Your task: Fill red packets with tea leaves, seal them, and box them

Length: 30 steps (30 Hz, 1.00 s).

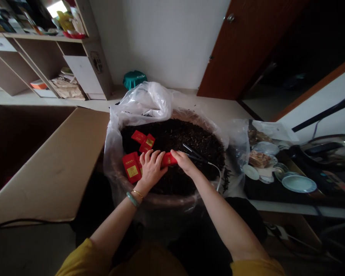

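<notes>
Between my two hands is a small red packet (pixel 169 159) with gold print, held above a tub of dark loose leaves (pixel 186 134) that look like tea. My right hand (pixel 184 163) is closed on its right end. The thumb and forefinger of my left hand (pixel 151 168) pinch its left end. More red packets lie on the leaves at the left, including a large one (pixel 131 168) with a gold panel and a smaller one (pixel 147 142). Just beyond my right hand rests a dark two-armed tool (pixel 199 157) with a white cord, resembling a hair straightener.
Clear plastic (pixel 158 100) lines the tub's rim. At left stands an open cardboard box (pixel 57 153). A low table on the right carries a pale bowl (pixel 299 183), bagged food and a black appliance. Behind are a shelf unit (pixel 84 76), a green bag (pixel 134 79) and a brown door (pixel 232 50).
</notes>
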### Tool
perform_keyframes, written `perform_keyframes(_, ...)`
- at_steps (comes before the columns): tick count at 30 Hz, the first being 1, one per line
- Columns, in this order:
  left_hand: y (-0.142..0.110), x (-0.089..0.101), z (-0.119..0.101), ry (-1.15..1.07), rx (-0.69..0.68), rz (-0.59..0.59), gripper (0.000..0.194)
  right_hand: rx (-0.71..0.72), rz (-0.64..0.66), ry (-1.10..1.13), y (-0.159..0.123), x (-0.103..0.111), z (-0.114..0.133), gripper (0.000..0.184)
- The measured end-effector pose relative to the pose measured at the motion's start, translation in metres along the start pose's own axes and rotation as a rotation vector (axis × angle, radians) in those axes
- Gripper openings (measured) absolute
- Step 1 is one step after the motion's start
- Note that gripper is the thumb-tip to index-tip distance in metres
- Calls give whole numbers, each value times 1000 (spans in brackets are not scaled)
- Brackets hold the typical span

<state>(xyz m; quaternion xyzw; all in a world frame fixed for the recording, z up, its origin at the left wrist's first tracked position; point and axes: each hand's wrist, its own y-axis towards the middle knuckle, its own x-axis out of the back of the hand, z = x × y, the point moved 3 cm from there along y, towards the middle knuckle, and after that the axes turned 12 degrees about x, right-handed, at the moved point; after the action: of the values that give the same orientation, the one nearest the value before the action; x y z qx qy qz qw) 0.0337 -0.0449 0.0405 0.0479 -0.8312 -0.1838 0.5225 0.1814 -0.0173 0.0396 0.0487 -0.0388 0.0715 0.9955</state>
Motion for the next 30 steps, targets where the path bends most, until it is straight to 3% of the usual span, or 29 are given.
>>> perform_keyframes(6, 2, -5, 6, -110, -66, 40, 57, -26, 165, 97, -6, 0, 7, 41)
perform_keyframes(10, 4, -7, 6, -132, -119, 76, 59, -117, 95, 117, -6, 3, -2, 44)
perform_keyframes(16, 7, -6, 6, -109, -133, 101, 55, -130, 51, 283, -5, -3, -12, 47)
perform_keyframes(23, 6, 0, 6, -5, -81, 132, 63, -123, 217, 249, -7, -13, -11, 50)
perform_keyframes(30, 4, -9, 9, -12, -92, 139, 66, -150, 321, 333, -9, -21, -7, 58)
